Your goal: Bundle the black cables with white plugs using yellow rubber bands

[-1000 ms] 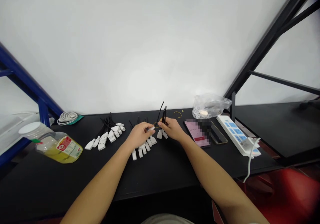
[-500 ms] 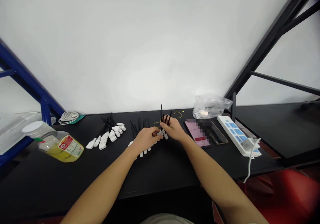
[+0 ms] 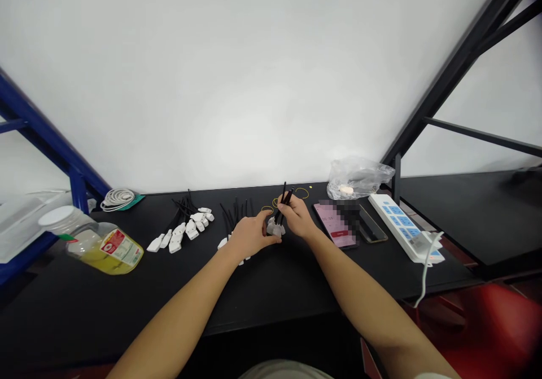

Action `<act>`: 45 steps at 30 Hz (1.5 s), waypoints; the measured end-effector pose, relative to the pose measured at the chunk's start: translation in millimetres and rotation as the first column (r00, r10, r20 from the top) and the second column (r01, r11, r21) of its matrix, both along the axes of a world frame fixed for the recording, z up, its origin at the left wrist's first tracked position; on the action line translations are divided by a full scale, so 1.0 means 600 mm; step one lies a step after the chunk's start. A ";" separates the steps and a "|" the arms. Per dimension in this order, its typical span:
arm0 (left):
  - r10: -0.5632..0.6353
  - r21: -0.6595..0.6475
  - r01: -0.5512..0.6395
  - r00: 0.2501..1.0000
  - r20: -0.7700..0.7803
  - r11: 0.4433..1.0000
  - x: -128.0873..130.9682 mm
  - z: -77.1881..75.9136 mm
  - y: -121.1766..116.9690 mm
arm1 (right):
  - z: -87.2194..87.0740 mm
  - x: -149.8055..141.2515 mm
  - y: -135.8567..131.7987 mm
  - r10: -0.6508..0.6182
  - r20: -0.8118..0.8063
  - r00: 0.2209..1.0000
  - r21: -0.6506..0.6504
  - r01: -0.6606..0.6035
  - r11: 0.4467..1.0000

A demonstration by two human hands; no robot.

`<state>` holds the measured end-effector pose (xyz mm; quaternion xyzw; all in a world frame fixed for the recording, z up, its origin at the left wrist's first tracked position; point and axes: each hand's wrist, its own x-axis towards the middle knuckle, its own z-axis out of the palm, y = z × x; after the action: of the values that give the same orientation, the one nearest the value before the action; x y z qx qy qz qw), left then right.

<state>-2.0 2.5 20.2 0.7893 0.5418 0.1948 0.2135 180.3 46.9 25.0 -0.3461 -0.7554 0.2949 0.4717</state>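
Observation:
My right hand (image 3: 295,216) is closed around the black leads of a small bundle of short cables (image 3: 287,197), whose tips stick up past the fingers. White connectors (image 3: 276,227) form the bundle's lower end. My left hand (image 3: 253,233) is beside them, thumb and forefinger spread on either side of the connectors; whether it touches them is unclear. Under and behind the left hand lie more black cables (image 3: 231,216) with white ends, partly hidden. Yellow rubber bands (image 3: 302,190) lie just beyond the hands, one of them close to the held leads.
Further left, several white-ended cables (image 3: 178,235) lie in a group. A jar of yellow liquid (image 3: 121,252) and a coiled white cable (image 3: 117,199) are at the left. On the right are a phone (image 3: 336,226), a dark case (image 3: 372,225), a power strip (image 3: 406,229) and a plastic bag (image 3: 358,177).
My left thumb and forefinger have spread apart from their closed hold at the connectors. The leads in my right hand, fanned out before, are now drawn close together.

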 end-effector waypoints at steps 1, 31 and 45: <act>-0.015 0.017 0.015 1.000 -0.026 1.000 0.002 0.001 -0.001 | 0.001 -0.002 -0.003 0.004 -0.015 1.000 -0.005 -0.004 1.000; 0.333 -0.109 -0.374 0.901 -0.277 0.921 -0.131 0.027 0.035 | 0.002 0.008 -0.003 -0.150 0.158 0.976 0.116 0.133 0.984; 0.355 -0.107 -0.403 0.882 -0.309 0.909 -0.154 0.022 0.040 | 0.004 0.003 0.002 -0.156 0.183 0.971 0.043 0.151 0.988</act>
<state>-94.2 26.6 33.6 0.6664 0.7253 0.0718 0.1573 181.9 48.2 27.4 -0.4226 -0.7713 0.2132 0.4255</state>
